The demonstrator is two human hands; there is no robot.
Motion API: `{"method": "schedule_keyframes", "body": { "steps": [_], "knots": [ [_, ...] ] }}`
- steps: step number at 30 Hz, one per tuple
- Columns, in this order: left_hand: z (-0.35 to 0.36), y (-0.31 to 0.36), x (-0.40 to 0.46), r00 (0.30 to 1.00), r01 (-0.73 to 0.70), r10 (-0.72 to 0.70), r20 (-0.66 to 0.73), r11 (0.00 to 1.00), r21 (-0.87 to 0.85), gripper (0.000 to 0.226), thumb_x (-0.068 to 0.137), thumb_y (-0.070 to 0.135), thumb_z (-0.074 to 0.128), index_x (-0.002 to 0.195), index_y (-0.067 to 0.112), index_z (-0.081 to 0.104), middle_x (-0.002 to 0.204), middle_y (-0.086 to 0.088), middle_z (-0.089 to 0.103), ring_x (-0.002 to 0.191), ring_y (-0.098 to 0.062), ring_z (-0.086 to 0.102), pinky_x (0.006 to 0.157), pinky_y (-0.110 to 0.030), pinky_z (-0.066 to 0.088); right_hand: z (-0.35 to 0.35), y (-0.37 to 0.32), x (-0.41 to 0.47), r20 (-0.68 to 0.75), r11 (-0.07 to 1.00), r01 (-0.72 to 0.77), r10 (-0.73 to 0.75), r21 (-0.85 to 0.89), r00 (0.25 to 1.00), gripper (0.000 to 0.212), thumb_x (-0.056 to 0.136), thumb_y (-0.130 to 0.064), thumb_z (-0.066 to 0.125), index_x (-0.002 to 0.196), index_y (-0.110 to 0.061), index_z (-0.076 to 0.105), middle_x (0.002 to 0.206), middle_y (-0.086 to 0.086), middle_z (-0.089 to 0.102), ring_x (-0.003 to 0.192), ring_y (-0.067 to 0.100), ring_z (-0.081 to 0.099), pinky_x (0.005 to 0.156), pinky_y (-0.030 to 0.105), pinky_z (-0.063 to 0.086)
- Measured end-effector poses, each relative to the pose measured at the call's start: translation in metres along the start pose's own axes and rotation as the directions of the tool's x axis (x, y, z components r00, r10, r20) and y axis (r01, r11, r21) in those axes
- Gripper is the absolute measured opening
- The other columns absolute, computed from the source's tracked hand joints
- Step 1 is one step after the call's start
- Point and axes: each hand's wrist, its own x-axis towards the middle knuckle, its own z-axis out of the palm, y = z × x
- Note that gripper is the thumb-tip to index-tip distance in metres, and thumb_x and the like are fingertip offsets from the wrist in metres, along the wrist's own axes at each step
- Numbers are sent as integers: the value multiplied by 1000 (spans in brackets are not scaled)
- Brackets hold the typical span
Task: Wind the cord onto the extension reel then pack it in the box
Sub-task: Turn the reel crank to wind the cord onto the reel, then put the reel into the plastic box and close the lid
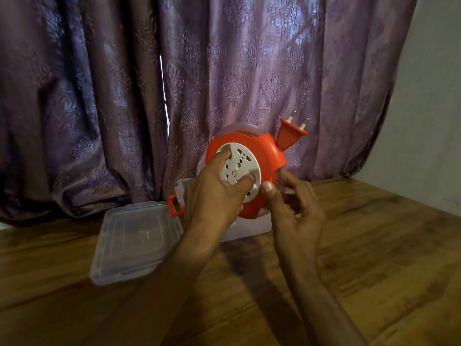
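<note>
An orange extension reel (267, 156) with a white socket dial (239, 168) is held up in the air above a clear plastic box (252, 227). Its orange two-pin plug (290, 134) sticks up at the reel's upper right, and no loose cord shows. My left hand (212, 196) has its fingers pressed on the white dial. My right hand (294, 208) holds the reel's lower right rim, thumb on the front. The box is mostly hidden behind both hands; an orange latch (174, 206) shows at its left side.
The clear box lid (132, 245) lies flat on the wooden table (374, 258), left of the box. A purple patterned curtain (174, 83) hangs close behind. A pale wall (429, 108) stands at the right.
</note>
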Motion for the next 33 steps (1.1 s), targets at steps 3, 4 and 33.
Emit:
{"method": "schedule_keyframes", "body": {
  "steps": [3,4,33],
  "knots": [
    [0,0,-3,997,-70,74,-27,990,125,68,73,57,65,136,45,43,102,-3,72,84,-27,71,81,-40,57,-1,2,0,9,1000,-17,17,2,1000,21,86,-31,73,106,-26,72,95,0,69,82,8,66,69,14,51],
    [0,0,-4,994,-92,100,-43,982,167,67,74,57,65,137,45,42,103,-3,72,85,-26,70,81,-37,56,-1,3,0,7,1000,-30,30,1,1000,22,86,-31,73,107,-24,73,95,1,69,82,10,66,69,17,53],
    [18,-23,-12,955,-9,-77,287,957,289,37,83,46,61,117,32,59,106,2,70,100,-24,65,88,-41,53,-83,19,25,-34,741,-659,667,126,744,23,92,-31,67,78,-13,65,67,8,56,56,15,55,53,24,43]
  ]
}}
